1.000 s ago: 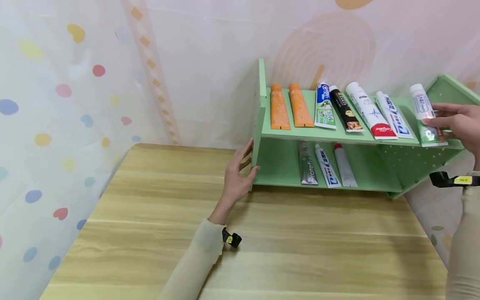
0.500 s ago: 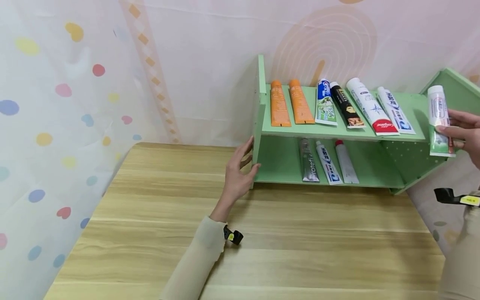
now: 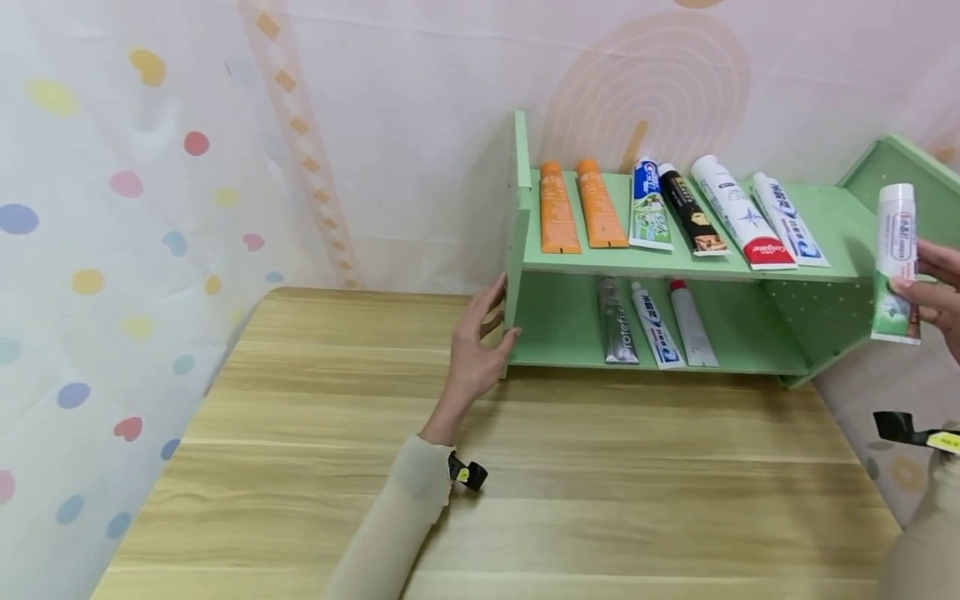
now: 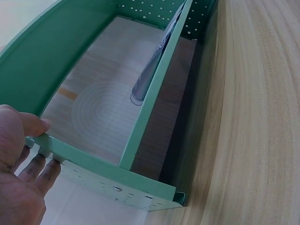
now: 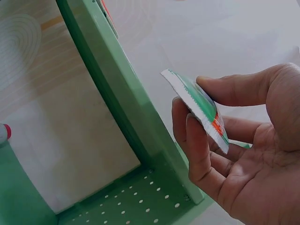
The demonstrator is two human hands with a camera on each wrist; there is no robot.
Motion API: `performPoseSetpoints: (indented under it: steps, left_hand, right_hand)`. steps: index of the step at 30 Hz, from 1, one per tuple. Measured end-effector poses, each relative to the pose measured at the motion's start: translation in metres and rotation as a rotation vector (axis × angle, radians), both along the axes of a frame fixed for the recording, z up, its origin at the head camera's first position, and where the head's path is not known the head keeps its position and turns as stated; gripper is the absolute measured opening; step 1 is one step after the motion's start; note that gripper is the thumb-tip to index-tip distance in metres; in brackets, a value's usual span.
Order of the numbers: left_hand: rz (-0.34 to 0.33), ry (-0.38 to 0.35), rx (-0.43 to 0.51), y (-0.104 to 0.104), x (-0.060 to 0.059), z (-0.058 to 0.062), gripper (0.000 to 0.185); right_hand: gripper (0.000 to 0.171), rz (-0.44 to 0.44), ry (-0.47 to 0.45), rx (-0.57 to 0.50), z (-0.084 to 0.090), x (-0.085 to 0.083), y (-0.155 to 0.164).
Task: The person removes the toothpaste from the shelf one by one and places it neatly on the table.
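In the head view my right hand (image 3: 942,293) pinches a white-and-green toothpaste tube (image 3: 897,237), cap up, in front of the right end of a green two-tier shelf (image 3: 637,268). Seen from the right wrist, the thumb lies on one face of the tube (image 5: 199,101) and fingertips on the other, its crimped end toward the camera. My left hand (image 3: 476,350) grips the shelf's left side panel (image 3: 519,217). The left wrist view shows the thumb inside the panel edge and the fingers (image 4: 44,176) on its outer face.
On the upper tier lie two orange tubes (image 3: 558,212), a blue-green one (image 3: 651,208), a black one (image 3: 693,212) and two white ones (image 3: 742,212). Three more tubes (image 3: 656,327) rest on the lower tier. The shelf stands on a wooden table (image 3: 600,483) against a patterned wall cloth (image 3: 405,150).
My right hand has lifted the toothpaste tube off the upper tier and moved it right and toward me. The left hand keeps its place on the side panel.
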State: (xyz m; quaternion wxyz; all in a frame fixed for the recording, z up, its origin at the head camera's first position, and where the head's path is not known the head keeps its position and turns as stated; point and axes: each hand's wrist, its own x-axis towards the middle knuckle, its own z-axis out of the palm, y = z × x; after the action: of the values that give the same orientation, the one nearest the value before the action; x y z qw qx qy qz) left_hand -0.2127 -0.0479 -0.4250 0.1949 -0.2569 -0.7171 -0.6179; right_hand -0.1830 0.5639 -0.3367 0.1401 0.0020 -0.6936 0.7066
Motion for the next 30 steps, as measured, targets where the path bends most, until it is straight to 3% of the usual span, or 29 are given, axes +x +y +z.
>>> performPoseSetpoints:
  steps: [7, 10, 14, 18, 20, 22, 25, 27, 30]
  left_hand:
    - [-0.007, -0.013, -0.005, -0.004, -0.002, -0.005, 0.079]
    - [-0.008, -0.021, -0.012, -0.006, -0.001, -0.005, 0.079]
    - [-0.015, -0.01, -0.014, -0.005, -0.002, -0.005, 0.079]
    - [-0.014, -0.005, -0.004, -0.002, -0.002, -0.004, 0.078]
    - [-0.015, -0.006, 0.006, -0.001, -0.002, -0.003, 0.078]
    - [-0.018, -0.008, 0.019, 0.0, -0.003, -0.003, 0.078]
    - [-0.021, -0.013, 0.032, 0.0, -0.002, -0.003, 0.078]
    - [-0.019, -0.016, 0.032, 0.0, -0.002, -0.003, 0.078]
    - [-0.016, -0.022, 0.026, -0.002, -0.001, -0.004, 0.079]
  right_hand:
    - [0.065, 0.048, 0.063, 0.039, -0.02, 0.026, -0.009]
    - [0.068, 0.008, 0.02, 0.16, -0.027, 0.042, -0.014]
    - [0.074, -0.047, -0.125, 0.374, -0.031, 0.06, -0.009]
    - [0.078, -0.059, -0.197, 0.567, -0.057, 0.061, 0.028]
    - [0.078, -0.06, -0.189, 0.597, -0.073, 0.062, 0.044]
    - [0.076, -0.039, -0.153, 0.536, -0.073, 0.07, 0.035]
    - [0.066, 0.077, -0.03, 0.276, -0.063, 0.087, 0.001]
    - [0.063, 0.141, 0.001, 0.146, -0.057, 0.098, -0.019]
    - [0.062, 0.131, -0.083, 0.182, -0.053, 0.11, -0.037]
